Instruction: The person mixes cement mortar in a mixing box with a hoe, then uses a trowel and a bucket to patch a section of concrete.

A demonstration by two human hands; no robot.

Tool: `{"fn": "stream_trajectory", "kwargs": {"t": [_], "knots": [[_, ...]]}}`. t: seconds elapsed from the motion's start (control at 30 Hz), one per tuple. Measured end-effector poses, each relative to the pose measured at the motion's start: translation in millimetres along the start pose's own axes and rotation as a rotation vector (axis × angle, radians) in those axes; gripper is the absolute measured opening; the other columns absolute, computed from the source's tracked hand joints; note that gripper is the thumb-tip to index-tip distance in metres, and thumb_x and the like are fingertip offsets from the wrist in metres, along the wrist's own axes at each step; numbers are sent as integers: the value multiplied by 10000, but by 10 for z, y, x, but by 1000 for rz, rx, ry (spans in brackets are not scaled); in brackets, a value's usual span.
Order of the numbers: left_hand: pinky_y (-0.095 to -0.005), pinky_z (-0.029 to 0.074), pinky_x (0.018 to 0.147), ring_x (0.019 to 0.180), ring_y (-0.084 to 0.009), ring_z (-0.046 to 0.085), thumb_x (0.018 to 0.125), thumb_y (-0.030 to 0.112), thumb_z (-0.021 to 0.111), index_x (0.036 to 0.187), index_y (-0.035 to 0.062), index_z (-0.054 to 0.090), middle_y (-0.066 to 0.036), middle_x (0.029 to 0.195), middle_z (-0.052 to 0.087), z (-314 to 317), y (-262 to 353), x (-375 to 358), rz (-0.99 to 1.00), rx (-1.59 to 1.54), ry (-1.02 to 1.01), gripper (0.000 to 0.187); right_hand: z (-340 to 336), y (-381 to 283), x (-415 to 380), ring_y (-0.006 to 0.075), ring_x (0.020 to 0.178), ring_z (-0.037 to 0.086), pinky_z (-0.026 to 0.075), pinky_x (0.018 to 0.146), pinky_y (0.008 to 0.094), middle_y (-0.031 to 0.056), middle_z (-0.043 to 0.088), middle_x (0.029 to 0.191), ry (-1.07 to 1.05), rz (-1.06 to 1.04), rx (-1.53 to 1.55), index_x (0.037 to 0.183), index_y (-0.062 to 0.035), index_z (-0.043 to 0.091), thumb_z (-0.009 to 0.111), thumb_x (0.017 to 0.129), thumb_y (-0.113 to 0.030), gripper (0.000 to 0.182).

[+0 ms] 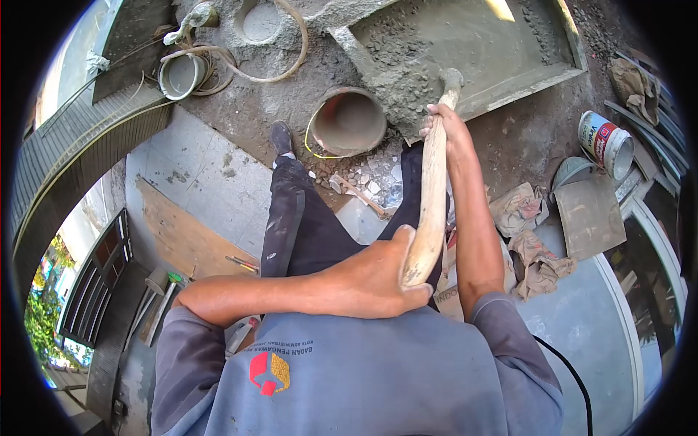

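Both my hands grip the thick wooden handle of a hoe [432, 174]. My left hand [378, 276] is closed around the butt end, close to my belly. Farther along the shaft, my right hand [449, 129] is wrapped round it near the head. The hoe's head reaches wet grey mortar [407, 91] in a shallow mixing trough [512, 89]; its blade cannot be made out. A dark bucket [349, 149] with a yellow handle stands just in front of the trough, between my feet and the mortar, with grey residue inside.
A small bucket [182, 75] and a hose [291, 62] lie at the upper left. On the right are a paint pail [607, 145], crumpled paper bags [538, 261] and a flat board [590, 218]. Rubble [371, 178] lies between my legs; a plywood sheet [189, 232] is at left.
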State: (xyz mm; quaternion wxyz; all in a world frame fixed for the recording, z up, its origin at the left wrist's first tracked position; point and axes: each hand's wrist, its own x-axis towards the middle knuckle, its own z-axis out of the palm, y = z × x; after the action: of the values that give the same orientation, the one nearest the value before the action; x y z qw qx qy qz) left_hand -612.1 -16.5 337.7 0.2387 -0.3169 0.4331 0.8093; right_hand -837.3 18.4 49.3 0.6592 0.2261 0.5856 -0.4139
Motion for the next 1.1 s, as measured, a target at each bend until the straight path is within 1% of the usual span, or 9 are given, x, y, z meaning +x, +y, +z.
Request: {"fn": "stream_trajectory", "kwargs": {"t": [0.17, 0.3, 0.4, 0.53, 0.77, 0.83, 0.93, 1.03, 1.1], "knots": [[-441, 506, 707, 760, -371, 663, 749, 220, 704, 1143, -50, 405, -244, 794, 622, -685, -977, -706, -269, 96, -114, 564, 538, 1204, -156, 175, 542, 488, 470, 502, 366, 41, 458, 650, 128, -86, 130, 855, -68, 483, 600, 872, -110, 126], [-477, 477, 781, 908, -429, 626, 708, 97, 644, 1110, 70, 506, -210, 877, 643, -1086, -2576, -1015, -343, 247, 208, 426, 953, 2138, 42, 225, 577, 524, 536, 553, 427, 83, 488, 750, 155, -125, 190, 930, -26, 471, 587, 882, -97, 145], [-488, 481, 779, 926, -438, 627, 686, 33, 618, 1012, 55, 556, -208, 949, 654, -1326, -3659, -1012, -297, 333, 361, 333, 1056, 2708, 401, 246, 583, 541, 573, 587, 447, 107, 488, 780, 125, -98, 221, 939, -18, 442, 595, 860, -54, 176], [-489, 478, 773, 918, -432, 615, 660, -4, 607, 944, 45, 573, -197, 919, 641, -1418, -4014, -1056, -255, 391, 429, 290, 1146, 2897, 385, 255, 582, 562, 561, 574, 436, 103, 505, 759, 114, -118, 223, 955, -10, 452, 595, 849, -41, 180], [-477, 457, 772, 882, -416, 563, 614, 83, 690, 931, 61, 526, -167, 890, 561, -1018, -2774, -1039, 116, 360, 311, 357, 1095, 1748, -408, 249, 550, 559, 547, 540, 434, 95, 508, 725, 81, -149, 216, 916, -14, 458, 596, 843, -60, 163], [-469, 469, 783, 908, -418, 583, 653, 101, 698, 1023, 52, 536, -178, 907, 580, -937, -2182, -721, -18, 305, 265, 407, 916, 1168, -374, 240, 543, 541, 528, 523, 429, 93, 504, 722, 85, -202, 262, 907, -16, 471, 599, 843, -74, 155], [-414, 488, 681, 708, -369, 627, 741, 104, 697, 1059, 29, 538, -171, 768, 591, -925, -1574, 174, 82, 207, 285, 363, 635, 56, -69, 221, 546, 525, 505, 506, 411, 86, 496, 730, 126, -360, 148, 894, -18, 493, 603, 848, -92, 140], [-407, 502, 667, 682, -308, 651, 737, 138, 696, 1081, -29, 543, -217, 769, 620, -998, -1074, 1474, 307, 255, 486, 412, 302, -1198, 671, 196, 551, 514, 489, 478, 371, 68, 491, 736, 190, -551, -21, 887, -11, 503, 625, 865, -123, 167], [-412, 510, 643, 672, -314, 649, 748, 206, 696, 1071, -77, 552, -239, 759, 621, -1168, -507, 2271, 289, 229, 488, 453, 51, -2019, 1378, 188, 552, 505, 485, 468, 367, 64, 480, 727, 173, -558, -58, 868, -24, 483, 642, 876, -149, 202]]}}
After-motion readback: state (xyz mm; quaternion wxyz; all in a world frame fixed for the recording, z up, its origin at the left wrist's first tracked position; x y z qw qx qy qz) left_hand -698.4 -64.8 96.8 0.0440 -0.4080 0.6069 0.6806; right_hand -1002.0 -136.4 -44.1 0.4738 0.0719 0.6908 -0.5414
